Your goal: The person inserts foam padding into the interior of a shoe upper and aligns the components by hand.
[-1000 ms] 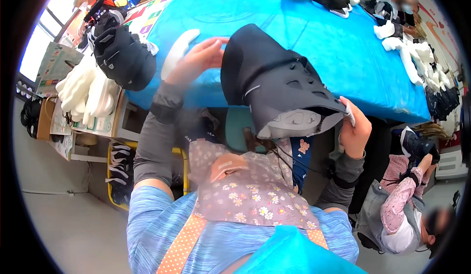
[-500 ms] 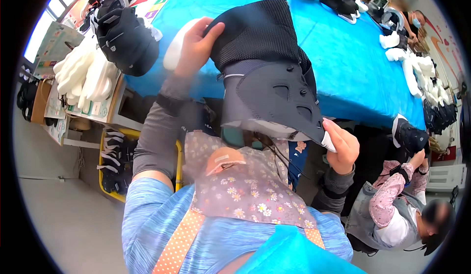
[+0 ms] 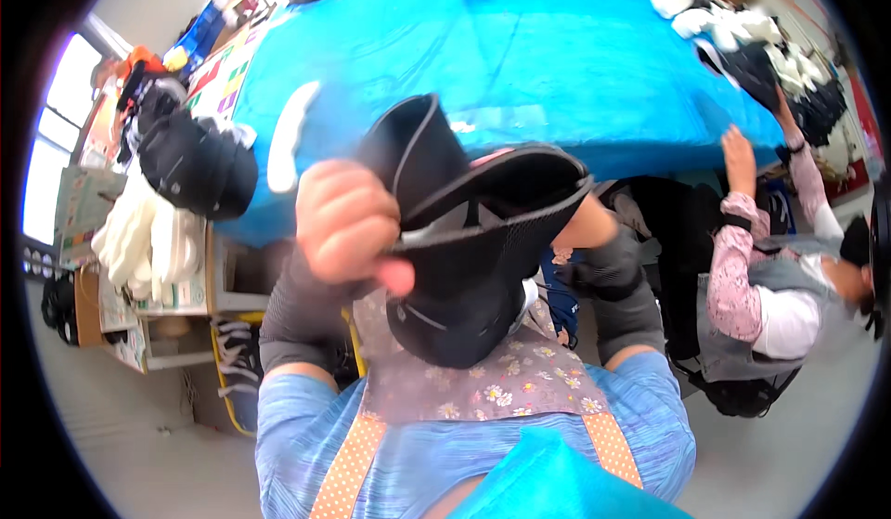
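I hold a black boot upper (image 3: 464,305) in front of my apron, its collar opening turned up and showing the dark lining. My left hand (image 3: 348,227) is closed round the left edge of the collar, its fingers a little blurred. On the other side my right hand (image 3: 589,224) grips the upper, with its fingertips hidden behind the material. A slim white padded piece (image 3: 292,138) lies on the blue-covered table (image 3: 390,64), just beyond my left hand.
Black uppers (image 3: 200,166) are stacked at the table's left edge, above hanging white padded pieces (image 3: 153,245). A yellow crate (image 3: 218,380) holds shoe parts below. At right a seated co-worker (image 3: 766,296) handles a black upper (image 3: 747,71). More white pieces (image 3: 724,25) lie at far right.
The upper has come down and toward me, turning from its side to show its opening. My left hand has moved down to the collar. The co-worker's black upper has moved up over the table.
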The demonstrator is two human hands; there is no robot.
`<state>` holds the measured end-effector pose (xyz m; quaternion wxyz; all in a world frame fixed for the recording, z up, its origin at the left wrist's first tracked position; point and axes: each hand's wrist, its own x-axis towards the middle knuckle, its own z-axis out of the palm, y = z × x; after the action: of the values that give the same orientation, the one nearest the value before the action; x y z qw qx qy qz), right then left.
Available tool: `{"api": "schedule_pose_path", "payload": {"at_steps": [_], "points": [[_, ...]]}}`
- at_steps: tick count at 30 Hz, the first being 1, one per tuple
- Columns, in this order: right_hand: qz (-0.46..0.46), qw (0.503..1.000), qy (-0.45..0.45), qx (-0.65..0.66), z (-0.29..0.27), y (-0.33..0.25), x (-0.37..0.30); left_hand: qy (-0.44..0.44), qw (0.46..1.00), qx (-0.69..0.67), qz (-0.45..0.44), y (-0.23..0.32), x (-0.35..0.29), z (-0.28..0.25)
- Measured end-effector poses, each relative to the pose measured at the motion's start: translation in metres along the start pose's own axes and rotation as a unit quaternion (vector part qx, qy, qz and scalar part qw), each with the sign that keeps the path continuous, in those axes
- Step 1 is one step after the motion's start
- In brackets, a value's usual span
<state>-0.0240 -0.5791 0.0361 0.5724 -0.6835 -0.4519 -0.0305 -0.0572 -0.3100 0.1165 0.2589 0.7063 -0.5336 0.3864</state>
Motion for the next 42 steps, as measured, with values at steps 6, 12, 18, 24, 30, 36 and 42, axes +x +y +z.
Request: {"api": "schedule_pose_path", "payload": {"at_steps": [6,12,18,24,30,36,42], "points": [[-0.216,0.975,-0.031,0.029,0.003,-0.011,0.004,0.095,0.995,0.015,0.009,0.029,-0.007,-0.003],[-0.151,0.987,-0.018,0.049,-0.004,-0.014,-0.039,0.237,0.971,0.010,0.022,0.048,-0.029,-0.006],[-0.089,0.974,-0.072,-0.197,0.027,-0.065,-0.040,0.102,0.993,0.046,-0.019,0.075,-0.019,-0.003],[-0.065,0.954,-0.098,-0.276,0.023,-0.077,-0.066,0.205,0.973,0.101,0.044,0.100,-0.014,0.015],[-0.132,0.865,0.054,-0.481,0.027,-0.082,-0.090,0.062,0.956,0.140,0.252,0.105,-0.024,0.010],[-0.073,0.867,-0.019,-0.492,0.049,-0.034,-0.135,-0.262,0.944,0.090,-0.177,0.155,-0.053,0.026],[-0.071,0.860,-0.024,-0.504,0.092,-0.012,-0.150,-0.387,0.892,0.029,-0.233,0.158,-0.086,0.042]]}}
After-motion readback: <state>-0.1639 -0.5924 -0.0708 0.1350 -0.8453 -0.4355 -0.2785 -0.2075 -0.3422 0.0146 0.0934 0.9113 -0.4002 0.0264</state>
